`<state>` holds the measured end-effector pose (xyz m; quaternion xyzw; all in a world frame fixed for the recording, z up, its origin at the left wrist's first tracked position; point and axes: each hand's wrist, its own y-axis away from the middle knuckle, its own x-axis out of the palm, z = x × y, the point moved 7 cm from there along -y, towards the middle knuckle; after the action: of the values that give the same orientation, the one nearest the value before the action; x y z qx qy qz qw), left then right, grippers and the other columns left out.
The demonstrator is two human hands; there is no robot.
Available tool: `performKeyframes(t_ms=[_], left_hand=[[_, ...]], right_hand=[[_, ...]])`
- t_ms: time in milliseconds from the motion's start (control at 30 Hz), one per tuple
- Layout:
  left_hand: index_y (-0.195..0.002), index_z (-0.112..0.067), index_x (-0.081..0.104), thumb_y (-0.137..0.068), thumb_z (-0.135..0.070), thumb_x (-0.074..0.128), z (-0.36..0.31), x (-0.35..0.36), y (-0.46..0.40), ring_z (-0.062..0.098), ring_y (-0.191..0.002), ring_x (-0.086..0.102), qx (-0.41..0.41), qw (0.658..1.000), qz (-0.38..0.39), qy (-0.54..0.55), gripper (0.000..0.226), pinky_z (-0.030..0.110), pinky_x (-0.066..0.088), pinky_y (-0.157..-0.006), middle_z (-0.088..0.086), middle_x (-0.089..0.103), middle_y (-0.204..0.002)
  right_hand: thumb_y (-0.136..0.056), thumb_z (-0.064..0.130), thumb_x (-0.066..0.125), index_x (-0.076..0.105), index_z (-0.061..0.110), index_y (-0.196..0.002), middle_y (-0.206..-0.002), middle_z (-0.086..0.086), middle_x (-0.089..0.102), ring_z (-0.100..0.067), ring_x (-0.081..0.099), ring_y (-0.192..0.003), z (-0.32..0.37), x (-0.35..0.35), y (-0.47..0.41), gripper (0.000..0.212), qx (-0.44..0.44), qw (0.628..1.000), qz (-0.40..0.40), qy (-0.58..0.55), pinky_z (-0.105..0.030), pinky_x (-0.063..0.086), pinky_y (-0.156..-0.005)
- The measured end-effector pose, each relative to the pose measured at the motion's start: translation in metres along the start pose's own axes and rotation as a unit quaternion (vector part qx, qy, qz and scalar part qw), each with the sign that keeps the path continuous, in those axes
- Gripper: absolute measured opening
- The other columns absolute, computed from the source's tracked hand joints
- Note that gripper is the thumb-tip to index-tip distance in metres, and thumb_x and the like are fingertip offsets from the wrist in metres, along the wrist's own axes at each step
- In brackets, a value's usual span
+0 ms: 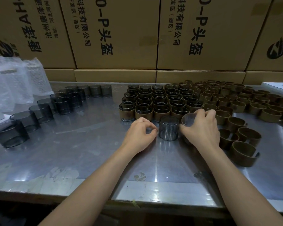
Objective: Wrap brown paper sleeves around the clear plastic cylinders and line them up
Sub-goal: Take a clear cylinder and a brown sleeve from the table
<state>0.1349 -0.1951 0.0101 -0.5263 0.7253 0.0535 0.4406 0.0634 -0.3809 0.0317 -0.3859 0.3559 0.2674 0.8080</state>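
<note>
Both forearms reach in from the near edge of the steel table [72, 160], bare, converging on one bare cylinder [169, 128] that stands upright near the table's middle, just in front of the wrapped block.

The left hand [140, 135] lies knuckles-up to the cylinder's left, wrist low over the table, fingers curled under with thumb and forefinger drawn together at the cylinder's lower left wall. Whether they pinch anything there cannot be told (the fingertips are tucked out of sight).

The right hand [202, 128] sits to the cylinder's right, palm down, wrist slightly raised. Its fingers arch over and grip a sleeve [187, 120], whose open curled end shows as a pale ring beside the cylinder's upper right; the thumb reaches down toward the cylinder's right wall. The two hands are apart, with the cylinder between them.

Behind them, the wrapped cylinders [153, 101] stand packed in rows, brown bands round their lower halves. To the right, loose sleeves [235, 101] lie in a wide heap, some curling open near the right wrist. On the left, unwrapped cylinders [44, 110] run in a curved line toward the near left. Bubble wrap [15, 82] sits at the far left, and printed cartons [113, 33] wall the back.
</note>
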Motion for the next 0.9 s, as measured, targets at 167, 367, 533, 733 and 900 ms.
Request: performKeyframes(t_ms=[167,367,533,733,900], left_hand=[[-0.106,-0.020,0.068,-0.090,-0.021,0.059,-0.001,-0.001,0.001,0.012,-0.106,0.054,0.002,1.000,-0.010,0.009,0.019,0.029,0.045,-0.090,-0.005,0.056,-0.109],[-0.119,-0.018,0.059,-0.089,-0.021,0.063,-0.010,-0.005,0.003,0.010,-0.107,0.055,0.044,0.997,-0.040,0.045,0.030,0.026,0.045,-0.093,-0.007,0.055,-0.111],[-0.140,-0.024,0.037,-0.076,-0.047,0.071,-0.030,-0.008,0.011,0.006,-0.115,0.048,0.126,0.986,-0.064,0.094,0.076,0.022,0.047,-0.093,-0.008,0.040,-0.133],[-0.128,-0.005,0.044,-0.068,-0.036,0.073,-0.049,-0.013,0.015,0.016,-0.116,0.046,0.228,0.963,-0.138,0.048,0.074,0.030,0.048,-0.092,0.008,0.043,-0.124],[-0.118,-0.006,0.052,-0.068,-0.020,0.080,-0.044,-0.014,0.010,0.019,-0.105,0.050,0.211,0.965,-0.152,0.018,0.060,0.036,0.051,-0.082,0.008,0.045,-0.117]], right_hand=[[-0.075,0.045,0.074,0.042,0.017,-0.112,-0.102,0.002,0.049,-0.022,0.049,-0.103,0.009,-0.020,0.002,0.056,-0.038,0.988,-0.095,-0.119,-0.037,0.047,-0.074],[-0.076,0.056,0.064,0.045,0.027,-0.101,-0.094,0.009,0.056,-0.014,0.055,-0.094,0.033,-0.022,0.013,0.042,-0.130,0.957,-0.068,-0.249,-0.033,0.050,-0.074],[-0.074,0.059,0.063,0.048,0.028,-0.100,-0.095,0.011,0.057,-0.012,0.057,-0.094,0.044,-0.018,0.020,0.044,-0.159,0.945,-0.052,-0.282,-0.035,0.052,-0.077],[-0.070,0.068,0.059,0.047,0.028,-0.102,-0.094,0.018,0.052,-0.009,0.053,-0.095,0.057,-0.009,0.026,0.052,-0.185,0.933,-0.022,-0.306,-0.026,0.049,-0.076],[-0.081,0.068,0.038,0.054,0.032,-0.107,-0.101,0.014,0.054,-0.005,0.045,-0.099,0.061,0.002,0.026,0.048,-0.190,0.934,0.016,-0.303,-0.009,0.034,-0.077]])
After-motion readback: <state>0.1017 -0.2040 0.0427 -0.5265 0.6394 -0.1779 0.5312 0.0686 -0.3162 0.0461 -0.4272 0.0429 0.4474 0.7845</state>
